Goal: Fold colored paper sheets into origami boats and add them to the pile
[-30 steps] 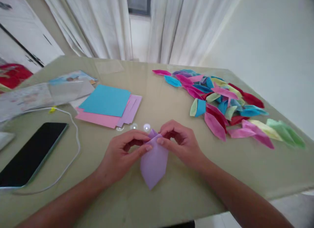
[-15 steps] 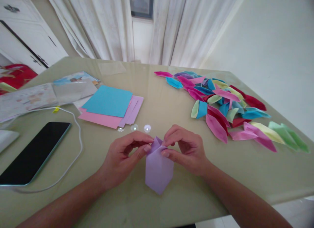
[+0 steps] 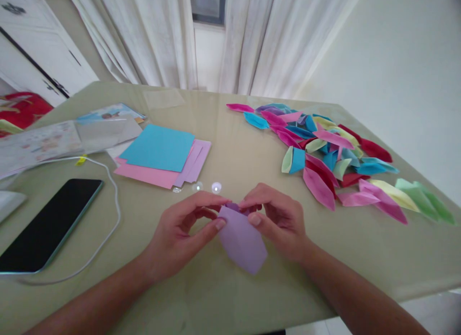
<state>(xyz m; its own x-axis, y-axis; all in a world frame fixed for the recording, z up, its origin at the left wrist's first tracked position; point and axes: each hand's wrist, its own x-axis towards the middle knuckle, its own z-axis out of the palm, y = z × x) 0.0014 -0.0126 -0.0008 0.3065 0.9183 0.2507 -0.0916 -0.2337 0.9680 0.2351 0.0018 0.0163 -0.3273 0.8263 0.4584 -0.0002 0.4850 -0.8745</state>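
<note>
Your left hand (image 3: 182, 229) and right hand (image 3: 279, 219) meet at the near centre of the glass-topped table (image 3: 230, 296), both on one folded lilac paper piece (image 3: 242, 239). Left thumb and forefinger pinch the piece's upper left edge; the other left fingers are curled loosely beneath. Right thumb presses on the upper right edge, with the right forefinger arched over the top end, pinching the fold there. The piece's pointed end aims toward 5 o'clock; whether it touches the table I cannot tell. At 11 o'clock from your hands lies a stack of flat paper sheets (image 3: 158, 150), blue on top, pink and lilac beneath. At 2 o'clock, well apart from the hands, is a heap of folded paper pieces (image 3: 324, 152) in pink, blue, red, yellow and green. At 9 o'clock lies a dark phone (image 3: 50, 224), screen up, with a white cable (image 3: 111, 200) curving round its far side. Printed papers (image 3: 54, 140) sit at 10 o'clock near the table edge.
</note>
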